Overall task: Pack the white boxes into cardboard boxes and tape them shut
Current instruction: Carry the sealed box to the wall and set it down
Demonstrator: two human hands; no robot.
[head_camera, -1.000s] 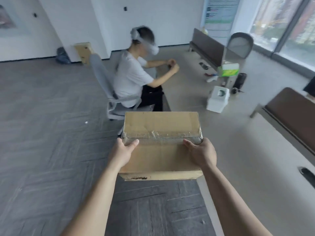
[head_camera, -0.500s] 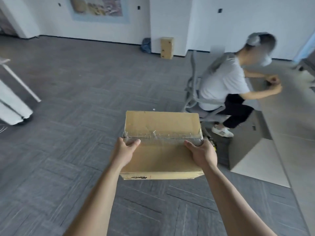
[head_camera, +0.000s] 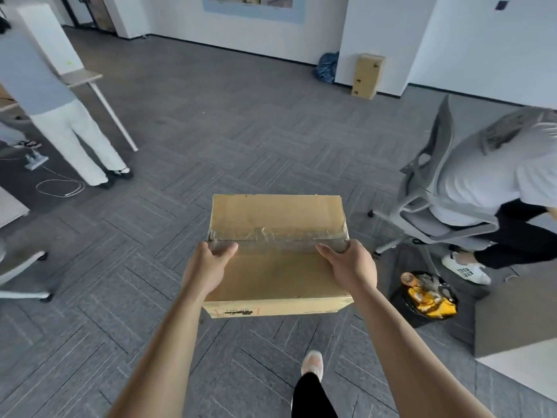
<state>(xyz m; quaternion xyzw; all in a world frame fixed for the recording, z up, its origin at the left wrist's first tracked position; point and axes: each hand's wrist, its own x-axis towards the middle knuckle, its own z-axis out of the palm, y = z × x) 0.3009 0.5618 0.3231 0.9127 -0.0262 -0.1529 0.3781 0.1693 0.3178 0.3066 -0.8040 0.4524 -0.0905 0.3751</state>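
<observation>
A closed cardboard box (head_camera: 277, 218) with clear tape across its top seam is carried in the air in front of me, above the grey floor. My left hand (head_camera: 208, 267) grips its left side, thumb on the taped seam. My right hand (head_camera: 351, 265) grips its right side the same way. No white boxes are in view.
A seated person on a grey office chair (head_camera: 434, 206) is close on the right, with a waste bin (head_camera: 429, 295) beside the chair. A standing person (head_camera: 69, 128) and a table leg (head_camera: 111, 113) are at the left. A tall cardboard box (head_camera: 366, 75) leans on the far wall.
My view has swung left: the seated person shifted to the right edge and a standing person came into view at left. Both hands keep the same hold on the box.
</observation>
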